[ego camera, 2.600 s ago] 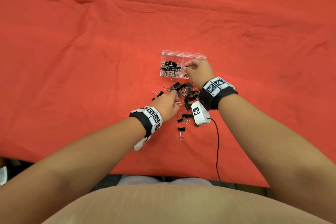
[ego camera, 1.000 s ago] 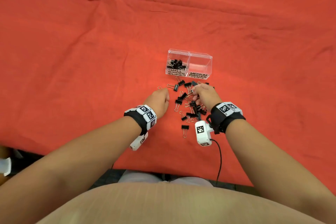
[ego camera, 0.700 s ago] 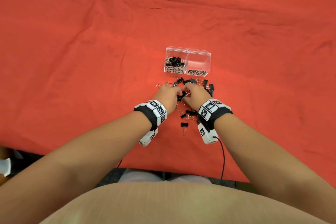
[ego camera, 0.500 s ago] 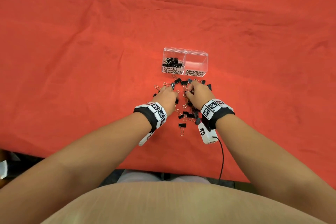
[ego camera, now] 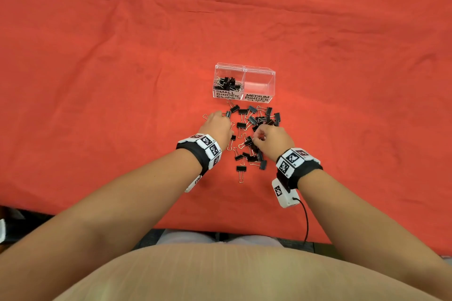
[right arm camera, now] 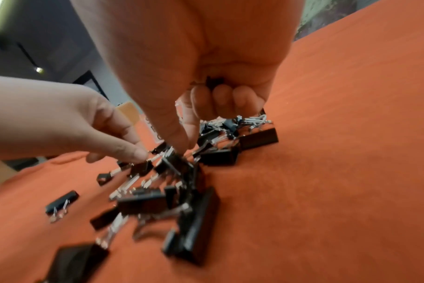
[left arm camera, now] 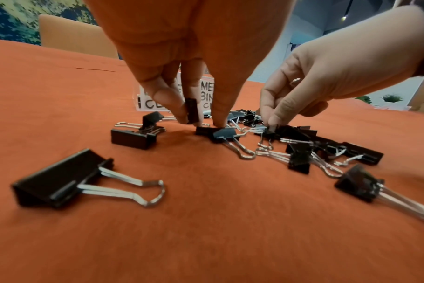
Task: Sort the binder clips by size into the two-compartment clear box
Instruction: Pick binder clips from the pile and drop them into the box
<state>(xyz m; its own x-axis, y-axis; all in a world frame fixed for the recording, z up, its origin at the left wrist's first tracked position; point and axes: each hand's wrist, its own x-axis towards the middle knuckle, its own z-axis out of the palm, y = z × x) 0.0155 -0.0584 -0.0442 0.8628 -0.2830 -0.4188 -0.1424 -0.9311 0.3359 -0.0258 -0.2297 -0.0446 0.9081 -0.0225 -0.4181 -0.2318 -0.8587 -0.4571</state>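
Note:
The clear box [ego camera: 244,69] stands on the red cloth. Its left compartment, labelled small, holds several black clips [ego camera: 227,83]; the right one, labelled medium, looks empty. A loose pile of binder clips [ego camera: 252,120] lies just in front of it. My left hand [ego camera: 223,118] is at the pile's left edge, and the left wrist view shows its fingertips [left arm camera: 182,118] pinching a small black clip [left arm camera: 192,111] upright on the cloth. My right hand [ego camera: 255,138] reaches into the pile's near right side. It keeps a small clip [right arm camera: 214,81] tucked under curled fingers while thumb and forefinger pinch another clip [left arm camera: 270,130].
A larger clip [left arm camera: 61,180] lies alone near my left wrist, another [ego camera: 241,170] at the near end of the pile. Red cloth [ego camera: 97,80] spreads wide on all sides. The table's near edge [ego camera: 220,230] is close to my body, and a black cable [ego camera: 305,220] hangs from the right wrist camera.
My right hand has come back from the box to the pile. Both hands met over the clips, then drew slightly apart, the right one moving nearer to me.

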